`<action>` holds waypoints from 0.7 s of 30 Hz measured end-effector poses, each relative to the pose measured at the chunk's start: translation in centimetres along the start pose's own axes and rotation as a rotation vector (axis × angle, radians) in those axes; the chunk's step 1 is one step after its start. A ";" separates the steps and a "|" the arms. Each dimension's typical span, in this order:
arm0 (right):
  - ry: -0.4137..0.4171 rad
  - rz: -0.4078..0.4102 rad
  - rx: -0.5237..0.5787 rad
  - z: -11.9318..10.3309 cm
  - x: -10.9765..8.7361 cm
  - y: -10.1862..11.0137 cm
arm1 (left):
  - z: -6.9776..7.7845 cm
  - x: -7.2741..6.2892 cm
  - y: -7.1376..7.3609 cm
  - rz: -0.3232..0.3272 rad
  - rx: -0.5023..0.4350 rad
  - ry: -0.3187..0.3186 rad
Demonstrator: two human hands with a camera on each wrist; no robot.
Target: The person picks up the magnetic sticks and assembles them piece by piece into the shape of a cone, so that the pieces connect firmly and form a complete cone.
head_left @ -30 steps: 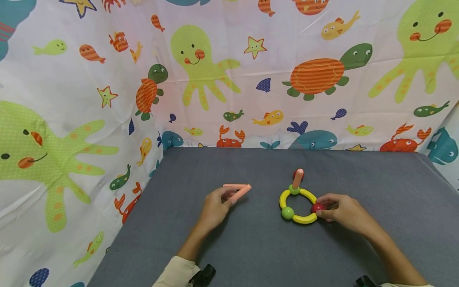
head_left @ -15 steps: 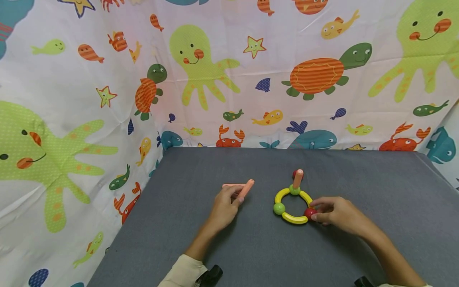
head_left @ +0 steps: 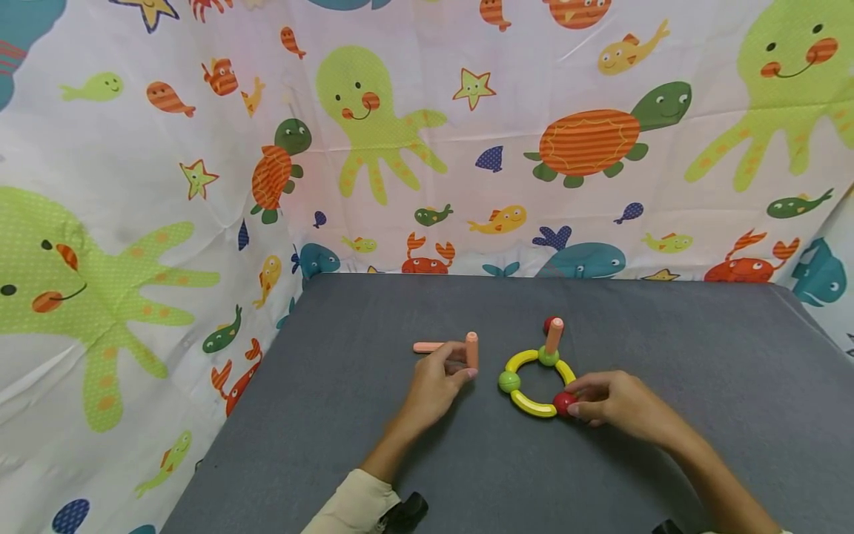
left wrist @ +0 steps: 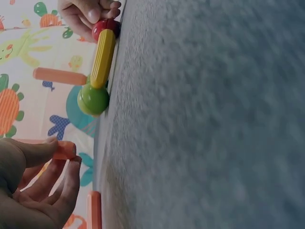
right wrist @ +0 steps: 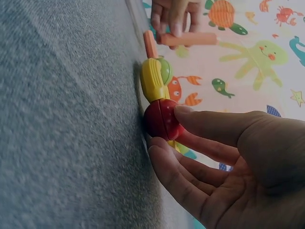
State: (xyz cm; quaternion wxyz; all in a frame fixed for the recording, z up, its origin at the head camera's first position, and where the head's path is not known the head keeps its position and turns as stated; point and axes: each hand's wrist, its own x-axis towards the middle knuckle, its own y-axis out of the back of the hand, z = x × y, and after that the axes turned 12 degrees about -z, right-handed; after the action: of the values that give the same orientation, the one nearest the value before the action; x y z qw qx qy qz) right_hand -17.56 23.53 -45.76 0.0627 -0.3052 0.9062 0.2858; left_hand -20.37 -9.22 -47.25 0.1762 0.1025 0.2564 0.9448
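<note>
My left hand point(head_left: 434, 382) pinches a peach rod point(head_left: 472, 350) between thumb and fingers and holds it upright. A second peach rod point(head_left: 427, 347) lies flat just behind that hand, partly covered by its fingers. To the right is a ring of curved yellow pieces point(head_left: 534, 404) joined by balls. One green ball point(head_left: 509, 382) sits at its left, and another green ball point(head_left: 548, 357) at its back carries a standing peach rod point(head_left: 554, 336). My right hand point(head_left: 617, 406) pinches the ring's red ball point(right wrist: 161, 120) between thumb and fingers.
Behind the standing rod another red ball point(head_left: 549, 324) is partly hidden. A grey cloth covers the table point(head_left: 494, 475). A curtain point(head_left: 400, 222) printed with sea animals hangs along the back and left edges.
The ring has turned clockwise and shifted left with my right hand. My left hand has moved right, and its rod has swung from slanting to upright, away from the other rod.
</note>
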 end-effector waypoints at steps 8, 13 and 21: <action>-0.023 0.014 -0.016 -0.3 0.3 -0.6 | 0.9 0.7 -0.9 -0.031 0.015 -0.022; -0.028 0.025 -0.017 -0.7 0.4 -1.0 | 1.4 1.5 -1.8 -0.036 0.025 -0.071; -0.021 0.052 -0.031 -0.9 0.6 -1.4 | 1.8 2.4 -3.0 -0.033 -0.022 -0.100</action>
State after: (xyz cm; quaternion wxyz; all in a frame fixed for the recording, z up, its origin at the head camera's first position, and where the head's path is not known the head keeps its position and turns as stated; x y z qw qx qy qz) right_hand -17.14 21.76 -45.86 0.0600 -0.2796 0.9087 0.3042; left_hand -21.25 -5.04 -47.03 0.2055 0.1433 0.2383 0.9383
